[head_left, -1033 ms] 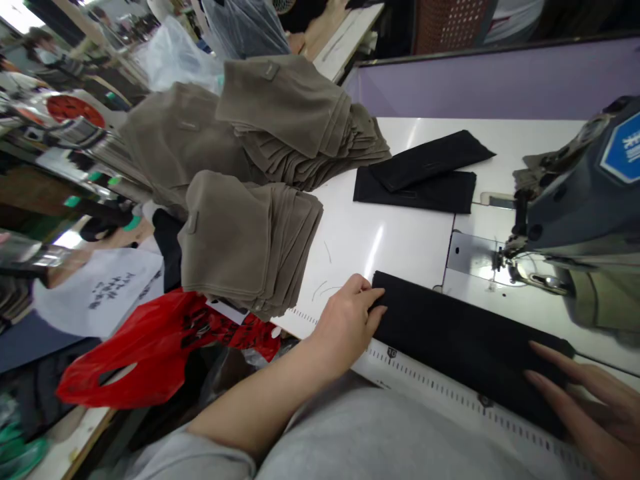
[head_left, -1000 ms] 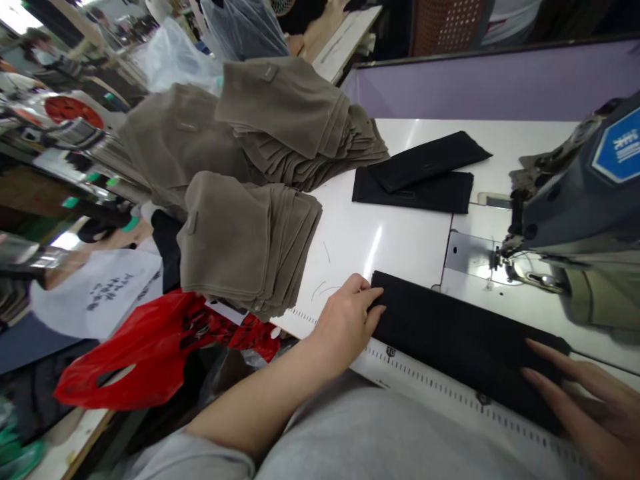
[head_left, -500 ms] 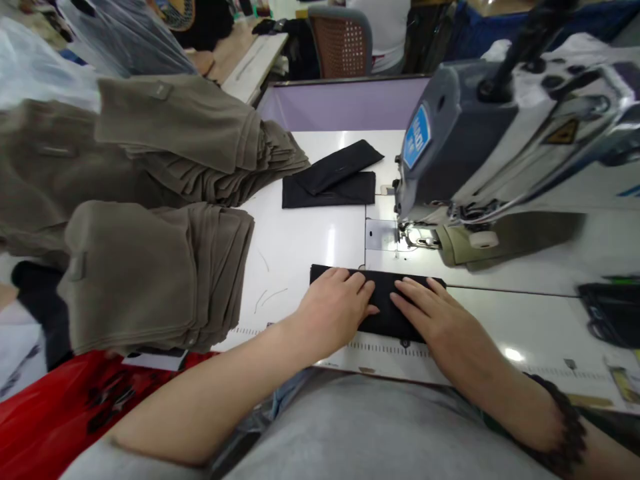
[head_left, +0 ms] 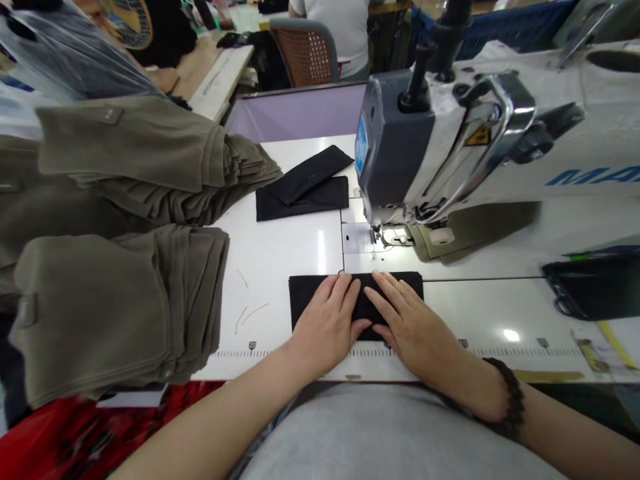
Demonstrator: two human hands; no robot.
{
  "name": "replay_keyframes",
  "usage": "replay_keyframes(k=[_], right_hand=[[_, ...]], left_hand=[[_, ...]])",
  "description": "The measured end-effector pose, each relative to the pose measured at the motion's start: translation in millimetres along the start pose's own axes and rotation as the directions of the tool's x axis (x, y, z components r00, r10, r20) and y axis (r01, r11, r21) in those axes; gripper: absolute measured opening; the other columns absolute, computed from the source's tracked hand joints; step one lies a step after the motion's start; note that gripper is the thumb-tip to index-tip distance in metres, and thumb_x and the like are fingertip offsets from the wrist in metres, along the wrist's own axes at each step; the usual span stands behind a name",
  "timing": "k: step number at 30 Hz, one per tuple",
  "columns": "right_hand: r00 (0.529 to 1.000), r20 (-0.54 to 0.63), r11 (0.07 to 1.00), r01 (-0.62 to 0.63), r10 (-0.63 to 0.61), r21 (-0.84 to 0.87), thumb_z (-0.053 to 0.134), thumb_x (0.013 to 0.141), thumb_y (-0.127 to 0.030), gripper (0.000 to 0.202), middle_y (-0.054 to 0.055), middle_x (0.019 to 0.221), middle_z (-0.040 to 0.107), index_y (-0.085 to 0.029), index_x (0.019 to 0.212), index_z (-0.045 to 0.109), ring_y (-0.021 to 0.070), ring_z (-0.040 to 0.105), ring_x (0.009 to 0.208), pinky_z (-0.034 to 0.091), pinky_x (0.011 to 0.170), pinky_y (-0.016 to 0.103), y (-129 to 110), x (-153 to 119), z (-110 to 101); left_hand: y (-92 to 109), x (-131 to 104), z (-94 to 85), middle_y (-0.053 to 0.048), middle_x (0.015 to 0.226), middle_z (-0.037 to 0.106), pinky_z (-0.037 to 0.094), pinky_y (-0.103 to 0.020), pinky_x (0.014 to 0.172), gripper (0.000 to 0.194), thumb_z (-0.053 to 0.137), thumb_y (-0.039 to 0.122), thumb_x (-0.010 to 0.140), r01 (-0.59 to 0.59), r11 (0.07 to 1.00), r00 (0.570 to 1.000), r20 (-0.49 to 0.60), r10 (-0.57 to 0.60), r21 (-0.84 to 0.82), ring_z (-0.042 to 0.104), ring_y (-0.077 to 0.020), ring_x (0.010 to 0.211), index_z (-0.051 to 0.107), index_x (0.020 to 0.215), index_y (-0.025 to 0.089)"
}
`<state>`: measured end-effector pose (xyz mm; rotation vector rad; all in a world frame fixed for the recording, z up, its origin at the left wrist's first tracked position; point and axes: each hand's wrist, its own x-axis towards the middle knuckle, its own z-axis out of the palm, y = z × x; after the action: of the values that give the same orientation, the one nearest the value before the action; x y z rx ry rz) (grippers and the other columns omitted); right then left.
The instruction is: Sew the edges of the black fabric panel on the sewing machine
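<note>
A white tabletop (head_left: pixel 295 247) carries everything, and the largest thing on it is a grey and white sewing machine (head_left: pixel 450 147) on the right, its needle area lit just above a metal plate. To the left rise piles of folded olive-brown fabric (head_left: pixel 125 220), one stack lying near the front edge and another behind it. Farther back, between the piles and the machine, two dark folded pieces (head_left: pixel 305 187) lie overlapping. A printed ruler strip (head_left: pixel 240 351) runs along the near edge of the tabletop. Just in front of the machine's plate lies a flat black fabric piece (head_left: pixel 310 300), with both of the person's hands on it. The left hand (head_left: pixel 330 323) rests palm down with fingers spread flat on the cloth, gripping nothing. The right hand (head_left: pixel 407 323), a dark bead bracelet (head_left: pixel 505 403) on its wrist, also lies flat and open, pressing the cloth, its fingertips just beside those of the left. A few loose threads (head_left: pixel 250 310) lie on the tabletop left of the black piece.
</note>
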<state>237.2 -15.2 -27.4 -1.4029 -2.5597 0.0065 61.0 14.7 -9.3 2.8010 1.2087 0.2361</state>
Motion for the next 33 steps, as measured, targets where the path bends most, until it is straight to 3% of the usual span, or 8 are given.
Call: replay_keyframes(k=[7, 12, 18, 21, 23, 27, 30, 33], right_hand=[[0.998, 0.061, 1.0, 0.01, -0.008, -0.029, 0.042, 0.083, -0.047, 0.06, 0.016, 0.141, 0.028, -0.014, 0.133, 0.034, 0.0258, 0.023, 0.13, 0.025, 0.101, 0.049, 4.5, -0.2, -3.7], [0.998, 0.063, 1.0, 0.013, -0.012, -0.018, 0.042, 0.084, -0.045, 0.059, 0.017, 0.141, 0.028, -0.013, 0.132, 0.035, 0.026, 0.023, 0.13, 0.025, 0.1, 0.05, 4.9, -0.3, -4.9], [0.999, 0.02, 0.999, 0.027, -0.026, -0.031, 0.043, 0.084, -0.043, 0.058, 0.016, 0.141, 0.028, -0.013, 0.132, 0.034, 0.0255, 0.022, 0.13, 0.026, 0.1, 0.049, 3.5, -2.4, -2.1], [1.0, -0.001, 0.999, -0.014, 0.014, -0.031, 0.045, 0.082, -0.045, 0.058, 0.019, 0.137, 0.034, -0.007, 0.127, 0.04, 0.0268, 0.028, 0.127, 0.028, 0.099, 0.047, 3.6, 3.2, -8.2], [0.998, -0.004, 0.998, -0.059, 0.059, -0.02, 0.045, 0.083, -0.044, 0.051, 0.02, 0.131, 0.042, -0.007, 0.118, 0.05, 0.0281, 0.036, 0.121, 0.032, 0.094, 0.046, 7.5, 11.7, -16.2], [0.997, 0.039, 0.997, 0.07, -0.072, 0.034, 0.046, 0.084, -0.037, 0.033, 0.013, 0.111, 0.057, -0.015, 0.105, 0.06, 0.0256, 0.051, 0.101, 0.04, 0.081, 0.042, 27.1, 32.2, -29.7], [0.97, -0.012, 0.969, 0.242, -0.242, 0.055, 0.046, 0.084, -0.031, 0.03, 0.011, 0.093, 0.06, -0.015, 0.103, 0.062, 0.0215, 0.054, 0.085, 0.043, 0.073, 0.038, 43.7, 40.4, -27.9], [0.952, -0.106, 0.952, 0.295, -0.287, 0.077, 0.041, 0.086, -0.028, 0.03, 0.009, 0.079, 0.058, -0.013, 0.102, 0.062, 0.0178, 0.053, 0.074, 0.044, 0.066, 0.034, 51.8, 41.0, -19.9]], left_hand=[[-7.8, -2.2, 0.4, -0.019, 0.143, 0.02, 0.022, -0.047, 0.106, 0.081, 0.039, 0.062, 0.08, 0.056, 0.997, 0.987, 0.146, -0.062, 0.048, 0.015, -0.0301, 0.133, 0.027, 0.133, 0.003], [-26.5, -16.5, -3.4, -0.025, 0.141, 0.018, 0.021, -0.053, 0.104, 0.101, 0.039, 0.075, 0.068, 0.098, 0.993, 0.982, 0.153, -0.108, 0.07, 0.012, -0.0351, 0.133, 0.025, 0.133, -0.001], [-51.0, -34.1, -8.4, -0.028, 0.14, 0.019, 0.024, -0.055, 0.101, 0.096, 0.04, 0.071, 0.071, 0.123, 0.98, 0.982, 0.125, -0.143, 0.158, 0.016, -0.0372, 0.131, 0.025, 0.132, -0.001], [-66.0, -20.1, -15.3, -0.025, 0.141, 0.02, 0.021, -0.059, 0.1, 0.087, 0.049, 0.066, 0.071, 0.082, 0.97, 0.994, 0.046, -0.095, 0.231, 0.019, -0.0387, 0.13, 0.031, 0.132, 0.007], [-77.7, -1.6, -19.4, -0.019, 0.141, 0.025, 0.023, -0.058, 0.099, 0.065, 0.054, 0.052, 0.077, 0.042, 0.966, 0.999, -0.015, -0.04, 0.256, 0.029, -0.036, 0.126, 0.039, 0.129, 0.017], [-94.2, 40.8, -16.9, -0.011, 0.125, 0.049, 0.037, -0.038, 0.096, 0.031, 0.041, 0.015, 0.088, -0.075, 0.985, 0.996, 0.049, 0.068, 0.158, 0.048, -0.0208, 0.111, 0.052, 0.118, 0.015], [-100.3, 63.5, -9.3, -0.009, 0.118, 0.053, 0.038, -0.031, 0.095, 0.029, 0.041, 0.019, 0.089, 0.059, 0.993, 0.998, -0.005, -0.059, 0.099, 0.05, -0.0173, 0.107, 0.053, 0.115, 0.013], [-111.0, 75.4, -5.6, -0.016, 0.121, 0.047, 0.04, -0.039, 0.091, 0.038, 0.042, 0.028, 0.089, 0.236, 0.961, 0.968, -0.117, -0.22, 0.147, 0.049, -0.0233, 0.106, 0.046, 0.122, 0.009]])
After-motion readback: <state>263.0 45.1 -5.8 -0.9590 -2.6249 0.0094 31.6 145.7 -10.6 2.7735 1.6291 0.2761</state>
